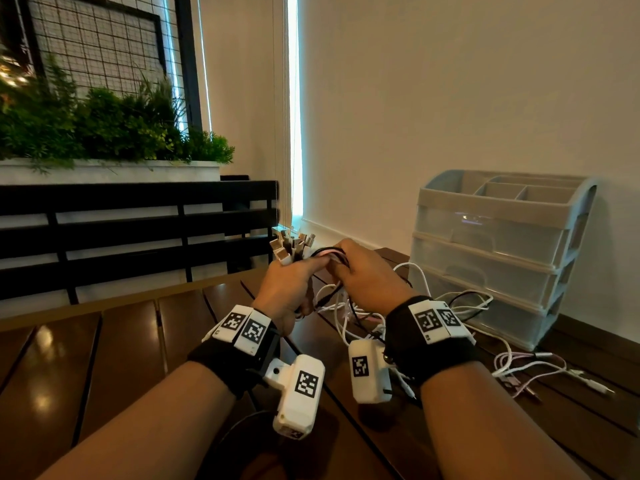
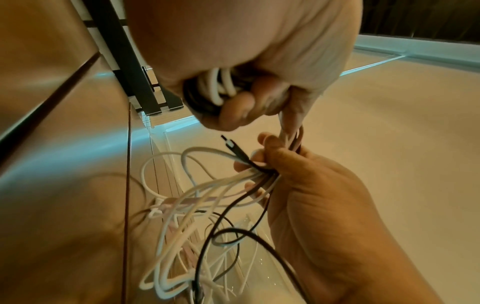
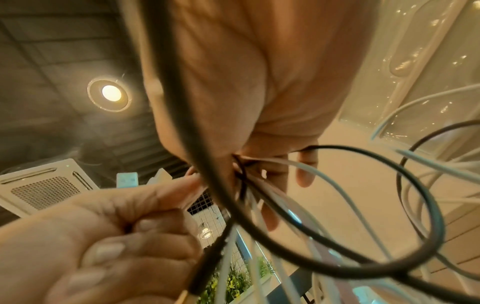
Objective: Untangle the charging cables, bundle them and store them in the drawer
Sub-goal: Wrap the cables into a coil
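Note:
Both hands are raised above the wooden table (image 1: 121,341) and grip one bunch of white, black and pink charging cables (image 1: 341,303). My left hand (image 1: 298,273) holds the bunch just below its USB plugs (image 1: 291,245), which stick up together. My right hand (image 1: 346,265) grips the same cables right beside it. In the left wrist view the left hand (image 2: 262,164) pinches the strands while the right hand (image 2: 246,98) curls round looped white and black cable. In the right wrist view, black and white loops (image 3: 389,205) hang in front of the right hand (image 3: 283,181). The loose ends trail down onto the table.
A grey plastic drawer unit (image 1: 498,251) with three clear drawers, all pushed in, stands by the wall at the right. More pink and white cable ends (image 1: 540,370) lie on the table in front of it. A black slatted railing (image 1: 138,233) and planter (image 1: 104,133) are at the left.

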### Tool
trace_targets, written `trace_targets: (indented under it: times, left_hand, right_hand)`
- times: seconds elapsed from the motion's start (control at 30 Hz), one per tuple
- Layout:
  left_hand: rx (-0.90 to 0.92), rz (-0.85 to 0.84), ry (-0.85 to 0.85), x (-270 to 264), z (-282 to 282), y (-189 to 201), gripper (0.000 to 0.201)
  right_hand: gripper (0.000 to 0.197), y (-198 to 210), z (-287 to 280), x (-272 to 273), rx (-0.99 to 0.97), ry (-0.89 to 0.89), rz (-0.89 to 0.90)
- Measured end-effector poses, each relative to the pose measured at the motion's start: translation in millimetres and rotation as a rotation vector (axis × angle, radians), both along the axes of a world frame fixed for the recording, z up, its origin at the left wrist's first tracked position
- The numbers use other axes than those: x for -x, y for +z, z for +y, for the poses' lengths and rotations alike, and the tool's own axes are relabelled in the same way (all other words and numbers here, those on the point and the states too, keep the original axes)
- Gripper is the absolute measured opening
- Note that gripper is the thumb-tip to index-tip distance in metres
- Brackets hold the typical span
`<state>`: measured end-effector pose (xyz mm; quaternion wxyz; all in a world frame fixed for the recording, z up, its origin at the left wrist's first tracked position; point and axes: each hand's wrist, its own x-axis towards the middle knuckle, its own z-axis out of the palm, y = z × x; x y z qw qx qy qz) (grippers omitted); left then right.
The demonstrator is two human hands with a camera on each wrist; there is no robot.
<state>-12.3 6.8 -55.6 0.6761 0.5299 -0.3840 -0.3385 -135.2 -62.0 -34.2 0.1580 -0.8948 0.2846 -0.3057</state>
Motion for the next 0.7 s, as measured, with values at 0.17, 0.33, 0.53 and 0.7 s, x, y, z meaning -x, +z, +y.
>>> trace_targets:
  times: [0.17, 0.33, 0.53, 0.7]
  left_hand:
    - [-0.02, 0.02, -0.002, 1, -2, -3, 0.029]
    - [0.012, 0.047, -0.029, -3, -3, -3, 0.019]
    - [0.048, 0.067, -0.124, -3, -2, -4, 0.022]
    - [0.052, 0.098, -0.233, -4, 0, -6, 0.035]
  right_hand:
    - [0.015, -2, 0, -2, -0.066, -0.017, 0.058]
    - [0.018, -1, 3, -8, -0.069, -0.019, 0.113]
    - [0.012, 4, 9, -6, -0.118, 0.029, 0.113]
    - [0.016, 5, 17, -7, -0.166, 0.086, 0.072]
